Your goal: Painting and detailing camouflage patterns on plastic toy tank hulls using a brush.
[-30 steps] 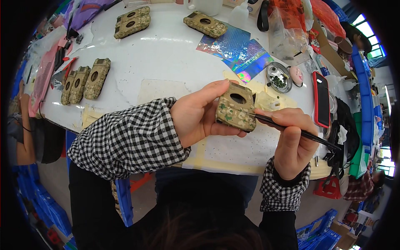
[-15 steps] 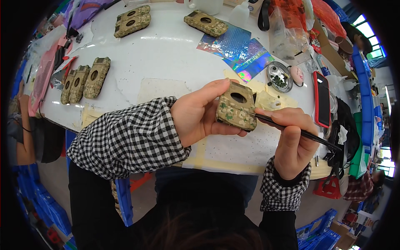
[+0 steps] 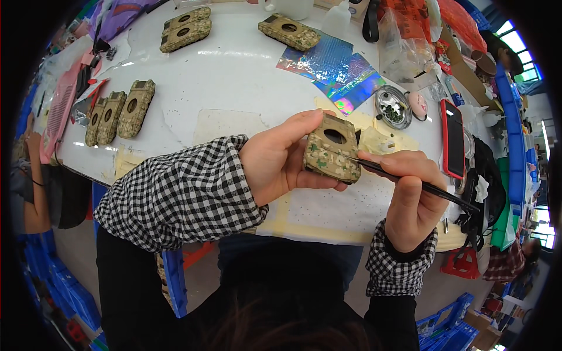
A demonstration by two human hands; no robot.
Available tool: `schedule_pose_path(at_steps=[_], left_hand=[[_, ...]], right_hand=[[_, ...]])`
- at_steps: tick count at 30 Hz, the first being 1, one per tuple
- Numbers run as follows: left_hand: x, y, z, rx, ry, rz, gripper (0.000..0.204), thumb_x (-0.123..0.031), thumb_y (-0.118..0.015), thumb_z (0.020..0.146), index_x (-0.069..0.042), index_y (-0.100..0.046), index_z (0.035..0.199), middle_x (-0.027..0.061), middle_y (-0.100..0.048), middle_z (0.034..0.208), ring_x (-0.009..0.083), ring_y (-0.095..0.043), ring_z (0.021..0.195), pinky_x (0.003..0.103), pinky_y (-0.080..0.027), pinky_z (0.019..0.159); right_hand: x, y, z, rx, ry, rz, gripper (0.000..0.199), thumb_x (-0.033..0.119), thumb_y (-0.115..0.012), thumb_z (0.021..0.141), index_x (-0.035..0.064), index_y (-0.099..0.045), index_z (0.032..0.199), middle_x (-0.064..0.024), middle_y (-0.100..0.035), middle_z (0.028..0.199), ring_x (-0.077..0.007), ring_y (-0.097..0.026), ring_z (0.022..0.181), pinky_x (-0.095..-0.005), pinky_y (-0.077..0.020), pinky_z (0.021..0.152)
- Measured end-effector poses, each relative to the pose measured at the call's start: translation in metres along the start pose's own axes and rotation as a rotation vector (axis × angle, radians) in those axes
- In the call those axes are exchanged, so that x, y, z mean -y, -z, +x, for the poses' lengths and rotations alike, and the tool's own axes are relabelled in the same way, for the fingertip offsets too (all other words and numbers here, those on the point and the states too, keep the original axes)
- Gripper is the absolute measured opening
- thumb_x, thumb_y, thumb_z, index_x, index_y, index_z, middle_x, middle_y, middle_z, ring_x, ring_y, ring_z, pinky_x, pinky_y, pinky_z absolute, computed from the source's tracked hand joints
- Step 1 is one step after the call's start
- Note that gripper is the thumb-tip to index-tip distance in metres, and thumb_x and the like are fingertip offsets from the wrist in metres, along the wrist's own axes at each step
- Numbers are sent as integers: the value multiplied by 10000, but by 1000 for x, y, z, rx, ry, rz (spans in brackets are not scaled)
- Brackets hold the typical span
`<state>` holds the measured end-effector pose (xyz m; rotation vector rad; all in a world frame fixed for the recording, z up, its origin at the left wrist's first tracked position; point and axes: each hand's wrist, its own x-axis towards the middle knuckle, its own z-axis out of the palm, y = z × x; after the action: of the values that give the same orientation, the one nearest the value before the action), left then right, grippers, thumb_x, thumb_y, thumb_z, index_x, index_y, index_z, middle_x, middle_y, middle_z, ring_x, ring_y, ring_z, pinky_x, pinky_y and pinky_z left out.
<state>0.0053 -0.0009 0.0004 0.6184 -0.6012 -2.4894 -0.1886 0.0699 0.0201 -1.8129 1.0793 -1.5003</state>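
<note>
L hand [image 3: 274, 159] grips the camo hull [image 3: 331, 159] w/ thumb at its far L corner & fingers curled underneath, prob. to leave top face & R edge clear. R hand [image 3: 414, 206] pinches a slim black tool [image 3: 436, 190] (tweezers, AFAICT) btwn thumb & fingers, pencil-style, prob. for fine ctrl; tip is at hull's R edge, near end. Can't tell if it's in contact. Hull is off the bench [image 3: 228, 82], above the speckled white sheet [image 3: 310, 222], top face up twd head cam. Long axis runs approx near-to-far, far end leaning slightly R; round hole sits closer to far end. Can't tell nose from tail. Dish of green bits [image 3: 386, 92] is beyond R hand, prob. for easy reach. 3 similar hulls [image 3: 113, 119] lie roughly parallel at L, prob. parked out of the way.
</note>
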Motion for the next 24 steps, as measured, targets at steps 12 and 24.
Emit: schedule_pose_path(at_steps=[12,24], left_hand=[[0,-1,0,0,6,-5,452,-378,-314,991,-73,-383,1317,138,-565,1158,262,-640,911,388,-566,783],[1,1,1,2,16,-5,453,-381,-310,991,-66,-394,1306,152,-565,1168,266,-638,918,385,-563,786]], right_hand=[[-4,-1,-1,-25,0,75,226,188,-523,936,-25,-598,948,-183,-670,951,-193,-590,825,-308,-452,773],[-2,0,-2,-77,-12,68,253,206,-504,945,-31,-594,937,-144,-628,903,-202,-577,846,-312,-453,768]])
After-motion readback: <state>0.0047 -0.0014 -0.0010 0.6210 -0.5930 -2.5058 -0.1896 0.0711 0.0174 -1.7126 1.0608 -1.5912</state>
